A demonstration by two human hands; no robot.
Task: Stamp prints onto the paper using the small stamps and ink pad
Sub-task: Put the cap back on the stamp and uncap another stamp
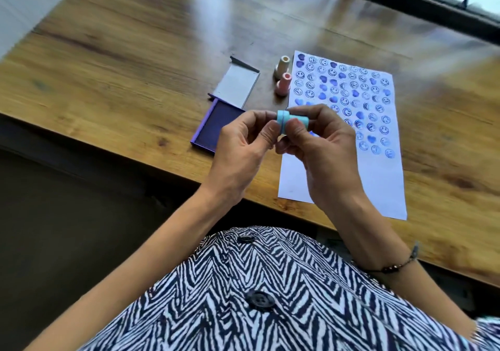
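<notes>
Head view: both hands, left hand (240, 147) and right hand (322, 145), pinch a blue stamp (290, 120) held sideways above the worktop (135, 66), between ink pad (216, 126) and paper (378, 177). Probably light, rigid plastic; best gripped by its narrow barrel, its face unseen.

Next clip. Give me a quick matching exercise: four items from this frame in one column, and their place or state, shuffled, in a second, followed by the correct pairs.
Column one:
1. blue stamp
2. pink stamp
3. ink pad
4. paper

Column two:
A. lying open on the table, lid folded back
B. held sideways between both hands, above the table
C. standing upright beside the cream stamp
D. covered with blue smiley and heart prints on its far part, blank near the person

Pairs: 1-B, 2-C, 3-A, 4-D
</notes>
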